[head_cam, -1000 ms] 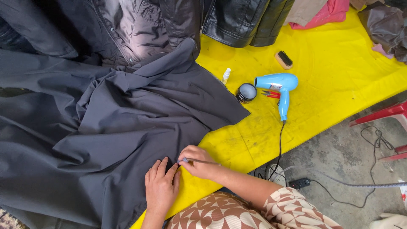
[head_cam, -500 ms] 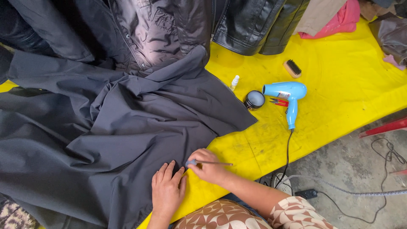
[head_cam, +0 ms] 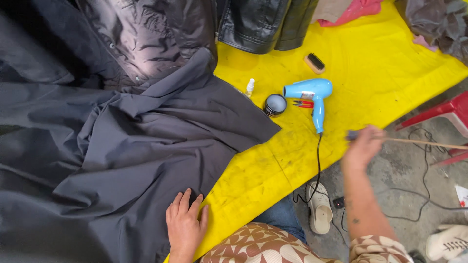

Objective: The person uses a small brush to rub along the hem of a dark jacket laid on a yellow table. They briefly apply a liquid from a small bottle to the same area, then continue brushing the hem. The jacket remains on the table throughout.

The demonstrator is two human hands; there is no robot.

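My left hand (head_cam: 185,221) lies flat, fingers apart, on the near edge of a large dark grey garment (head_cam: 112,160) spread over a yellow table (head_cam: 302,160). My right hand (head_cam: 363,146) is raised out to the right, past the table's edge, blurred by motion. It grips a thin stick-like tool (head_cam: 419,142) whose long shaft points right. A blue hair dryer (head_cam: 312,97) lies on the yellow surface just left of and above that hand, its black cord (head_cam: 318,160) trailing off the table edge.
Near the dryer sit a small round dark tin (head_cam: 275,103), a small white bottle (head_cam: 249,87), a red-handled tool (head_cam: 302,103) and a wooden brush (head_cam: 315,63). Black leather jackets (head_cam: 258,22) lie at the back. A red stool (head_cam: 446,117), cables and a sandal (head_cam: 321,207) are on the floor.
My right hand has lifted off the garment's edge and swung up and out to the right with the thin tool. The left hand stays pressed on the fabric.
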